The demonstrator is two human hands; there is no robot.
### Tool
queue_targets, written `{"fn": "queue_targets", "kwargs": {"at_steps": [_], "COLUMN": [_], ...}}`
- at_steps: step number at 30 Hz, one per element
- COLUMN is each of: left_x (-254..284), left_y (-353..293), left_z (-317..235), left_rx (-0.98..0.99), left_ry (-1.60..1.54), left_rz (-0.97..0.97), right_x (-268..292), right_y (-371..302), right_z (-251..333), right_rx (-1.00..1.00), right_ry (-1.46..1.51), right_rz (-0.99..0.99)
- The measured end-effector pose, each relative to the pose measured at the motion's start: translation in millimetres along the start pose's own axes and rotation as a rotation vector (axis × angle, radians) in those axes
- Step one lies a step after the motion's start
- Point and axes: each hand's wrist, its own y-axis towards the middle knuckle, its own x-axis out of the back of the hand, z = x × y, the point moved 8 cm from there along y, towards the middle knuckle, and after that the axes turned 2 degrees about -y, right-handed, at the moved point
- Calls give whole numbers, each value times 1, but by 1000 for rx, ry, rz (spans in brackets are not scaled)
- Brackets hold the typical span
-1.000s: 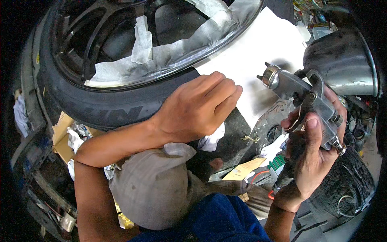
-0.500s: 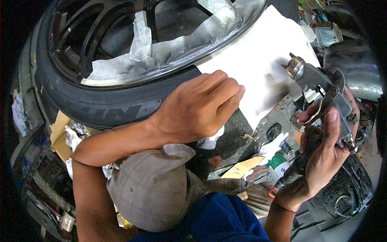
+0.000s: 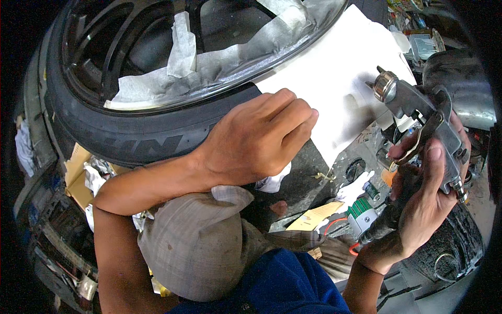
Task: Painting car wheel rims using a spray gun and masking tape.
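My right hand (image 3: 431,196) is wrapped round a grey metal spray gun (image 3: 418,102), with fingers about its handle and trigger. The gun's round nozzle points left, over a dark smudge on a white paper sheet (image 3: 334,78). My left hand (image 3: 261,136) is curled closed at the near-left edge of the sheet, in front of the black tyre (image 3: 120,133). Its fingertips are hidden, so whatever they hold does not show. The dark spoked wheel rim (image 3: 112,57) carries strips of pale masking paper (image 3: 209,65) along its shiny lip.
A silver metal cylinder (image 3: 460,89) stands right of the gun. Below the sheet lie a green-and-white box (image 3: 362,217), a yellow paper (image 3: 314,217) and a red cord (image 3: 334,224). A cardboard box (image 3: 76,178) with crumpled paper sits at left, beside my checked trouser knee (image 3: 193,246).
The spray gun and my right hand have shifted slightly to the right. My left hand stays in place by the sheet.
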Motion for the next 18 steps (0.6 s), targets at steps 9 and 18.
{"fn": "queue_targets", "kwargs": {"at_steps": [9, 18], "left_x": [-1, -1], "left_y": [0, 0], "left_z": [0, 1], "left_rx": [-1, 8], "left_ry": [1, -10], "left_rz": [-17, 6], "right_x": [0, 0], "right_y": [-8, -17], "right_z": [1, -1], "right_rx": [53, 81], "right_ry": [21, 140], "right_rz": [-71, -39]}}
